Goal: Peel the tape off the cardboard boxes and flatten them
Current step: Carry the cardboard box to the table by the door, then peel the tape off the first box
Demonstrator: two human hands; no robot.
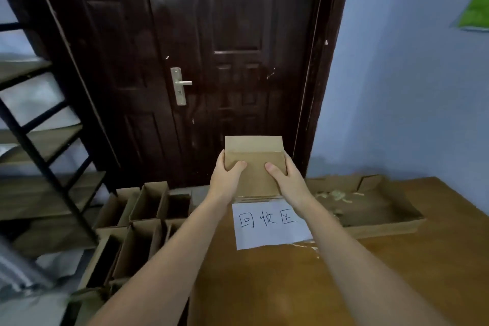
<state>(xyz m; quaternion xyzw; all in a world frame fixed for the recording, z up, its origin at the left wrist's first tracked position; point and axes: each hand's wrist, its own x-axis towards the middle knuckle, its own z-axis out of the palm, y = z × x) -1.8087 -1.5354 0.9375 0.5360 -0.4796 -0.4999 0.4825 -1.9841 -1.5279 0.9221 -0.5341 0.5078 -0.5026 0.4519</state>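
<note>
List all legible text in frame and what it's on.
"回收区" — handwritten in black on the white paper sheet lying on the wooden table.
No print shows on the flattened cardboard piece that the left hand and right hand hold.
No lettering can be made out on the green item on the wall.
</note>
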